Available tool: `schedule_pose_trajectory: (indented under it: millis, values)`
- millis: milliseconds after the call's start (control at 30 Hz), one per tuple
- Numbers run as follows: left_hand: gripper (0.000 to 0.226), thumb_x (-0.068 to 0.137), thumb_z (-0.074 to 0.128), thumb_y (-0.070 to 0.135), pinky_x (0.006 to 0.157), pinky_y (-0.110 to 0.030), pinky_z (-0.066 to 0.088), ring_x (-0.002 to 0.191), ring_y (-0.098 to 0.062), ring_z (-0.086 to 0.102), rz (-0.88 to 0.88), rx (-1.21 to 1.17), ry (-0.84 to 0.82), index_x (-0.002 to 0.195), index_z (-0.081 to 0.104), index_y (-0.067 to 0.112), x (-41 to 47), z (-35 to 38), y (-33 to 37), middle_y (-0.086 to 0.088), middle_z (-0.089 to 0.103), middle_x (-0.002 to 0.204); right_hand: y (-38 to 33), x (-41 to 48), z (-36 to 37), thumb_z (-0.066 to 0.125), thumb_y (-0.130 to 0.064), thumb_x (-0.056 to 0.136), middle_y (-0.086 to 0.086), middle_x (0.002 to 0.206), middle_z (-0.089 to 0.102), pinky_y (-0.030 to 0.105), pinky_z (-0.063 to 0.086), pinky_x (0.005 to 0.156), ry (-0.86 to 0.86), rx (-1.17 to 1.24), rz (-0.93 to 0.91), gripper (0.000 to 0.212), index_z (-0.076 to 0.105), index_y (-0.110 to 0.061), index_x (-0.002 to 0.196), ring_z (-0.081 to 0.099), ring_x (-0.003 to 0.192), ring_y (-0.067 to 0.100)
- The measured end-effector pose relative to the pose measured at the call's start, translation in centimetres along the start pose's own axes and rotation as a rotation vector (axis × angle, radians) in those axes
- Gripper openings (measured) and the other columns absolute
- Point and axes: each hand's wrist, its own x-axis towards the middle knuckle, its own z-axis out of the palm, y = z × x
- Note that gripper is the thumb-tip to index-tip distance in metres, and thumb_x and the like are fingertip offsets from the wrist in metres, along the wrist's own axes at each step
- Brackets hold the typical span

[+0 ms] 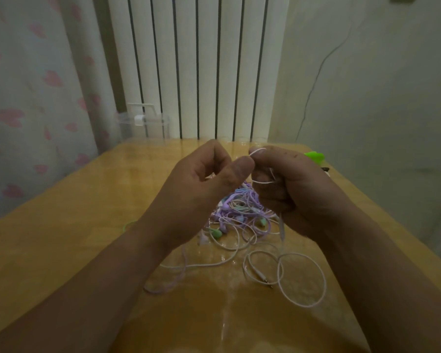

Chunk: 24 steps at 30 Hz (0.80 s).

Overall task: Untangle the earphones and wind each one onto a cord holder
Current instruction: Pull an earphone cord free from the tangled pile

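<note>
1. Two bare forearms reach in over the near edge of the wooden table (49,238) and meet above its middle.
2. Between them, close to the near edge, slack loops of white cord (301,278) lie flat on the table. They end in one jack plug (264,279). This length looks already freed and laid clear of the knot.
3. Above that, the right hand (290,189) has its fingers curled tight round the same white cord. One small loop stands above the forefinger and one turn crosses the fingers. The cord drops from the fist to the table, so this hand seems to anchor the strand.
4. The left hand (201,179) has loosely curled fingers. Its thumb stretches across to touch the right forefinger where the cord comes out. I cannot tell whether it pinches the cord.
5. Under and just behind the hands, mid-table, sits one tangle of earphones (239,210) in purple, white and pale blue. Two green earbuds show. The number of sets cannot be counted.
6. At the right edge, one bright green piece (313,156) peeks from behind the right hand. It may be a cord holder, and nothing is wound on it.
7. At the far left corner stands one clear plastic container (143,123), with a white radiator (201,67) behind.
</note>
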Motion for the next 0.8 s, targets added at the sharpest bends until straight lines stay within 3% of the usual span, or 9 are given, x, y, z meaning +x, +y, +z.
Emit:
schedule_pose_trajectory:
  millis: [133, 200, 267, 367, 467, 567, 633, 700, 800]
  values:
    - [0.022, 0.104, 0.06, 0.019, 0.053, -0.018, 0.039, 0.056, -0.009, 0.043, -0.026, 0.042, 0.06, 0.086, 0.059, 0.007, 0.1, -0.2, -0.1, -0.021, 0.06, 0.082, 0.4, 0.1, 0.0, 0.057, -0.022, 0.103, -0.003, 0.057, 0.047, 0.025, 0.018, 0.044, 0.016, -0.108, -0.011, 0.021, 0.066, -0.007, 0.09, 0.026, 0.047, 0.012]
    - [0.02, 0.103, 0.058, 0.013, 0.056, -0.025, 0.046, 0.06, -0.017, 0.049, -0.064, -0.019, 0.09, 0.084, 0.062, 0.008, 0.3, -0.4, -0.2, -0.017, 0.065, 0.082, 0.4, 0.2, -0.1, 0.058, -0.021, 0.101, -0.005, 0.057, 0.046, 0.025, 0.017, 0.045, 0.015, -0.096, -0.027, 0.02, 0.065, -0.007, 0.09, 0.026, 0.048, 0.011]
    - [0.019, 0.103, 0.059, 0.015, 0.076, -0.038, 0.057, 0.075, -0.021, 0.058, -0.11, -0.1, 0.128, 0.088, 0.067, 0.007, 0.5, -0.7, -0.5, -0.011, 0.065, 0.084, 0.3, 0.2, -0.2, 0.06, -0.023, 0.096, -0.007, 0.057, 0.044, 0.024, 0.016, 0.044, 0.003, -0.076, -0.058, 0.018, 0.063, -0.008, 0.086, 0.025, 0.048, 0.01]
    - [0.017, 0.102, 0.06, 0.019, 0.096, -0.045, 0.054, 0.091, -0.017, 0.06, -0.179, -0.209, 0.176, 0.088, 0.07, 0.016, 0.9, -1.1, -0.8, -0.001, 0.065, 0.089, 0.3, 0.2, -0.4, 0.062, -0.03, 0.088, -0.01, 0.06, 0.05, 0.022, 0.019, 0.044, 0.012, -0.076, -0.086, 0.02, 0.059, -0.011, 0.081, 0.025, 0.05, 0.01]
    - [0.022, 0.099, 0.062, 0.018, 0.081, -0.034, 0.047, 0.081, -0.012, 0.055, -0.243, -0.317, 0.166, 0.079, 0.07, 0.022, 1.0, -1.5, -1.0, 0.002, 0.061, 0.085, 0.5, 0.4, -0.6, 0.066, -0.031, 0.086, -0.007, 0.066, 0.053, 0.022, 0.018, 0.044, 0.065, -0.103, -0.096, 0.022, 0.059, -0.011, 0.08, 0.022, 0.053, 0.013]
    - [0.013, 0.089, 0.068, 0.019, 0.069, -0.029, 0.044, 0.067, -0.011, 0.051, -0.367, -0.624, 0.092, 0.076, 0.072, 0.019, 1.1, -2.0, -1.1, -0.001, 0.062, 0.086, 0.8, 0.4, -0.8, 0.072, -0.028, 0.09, 0.003, 0.066, 0.042, 0.021, 0.022, 0.043, 0.122, -0.17, -0.119, 0.021, 0.066, -0.014, 0.076, 0.022, 0.053, 0.014]
    - [0.007, 0.083, 0.07, 0.018, 0.062, -0.026, 0.045, 0.06, -0.01, 0.047, -0.433, -0.828, 0.004, 0.084, 0.065, 0.014, 1.2, -2.2, -1.2, 0.0, 0.064, 0.087, 0.8, 0.3, -0.7, 0.068, -0.024, 0.096, -0.002, 0.058, 0.04, 0.02, 0.026, 0.044, 0.145, -0.264, -0.156, 0.023, 0.067, -0.011, 0.078, 0.026, 0.05, 0.012]
    - [0.016, 0.077, 0.069, 0.017, 0.056, -0.023, 0.043, 0.053, -0.009, 0.044, -0.461, -0.928, -0.031, 0.089, 0.06, 0.009, 1.3, -2.3, -1.2, -0.001, 0.063, 0.085, 0.9, 0.2, -0.5, 0.063, -0.021, 0.099, -0.013, 0.052, 0.045, 0.019, 0.028, 0.046, 0.151, -0.334, -0.199, 0.023, 0.066, -0.009, 0.079, 0.031, 0.047, 0.007]
    - [0.004, 0.077, 0.059, 0.012, 0.051, -0.02, 0.039, 0.046, -0.007, 0.04, -0.471, -0.959, 0.0, 0.078, 0.061, 0.008, 1.3, -2.4, -1.0, -0.001, 0.058, 0.08, 0.8, 0.1, -0.2, 0.065, -0.025, 0.095, -0.012, 0.05, 0.045, 0.018, 0.03, 0.048, 0.149, -0.321, -0.255, 0.022, 0.067, -0.009, 0.079, 0.033, 0.047, 0.006]
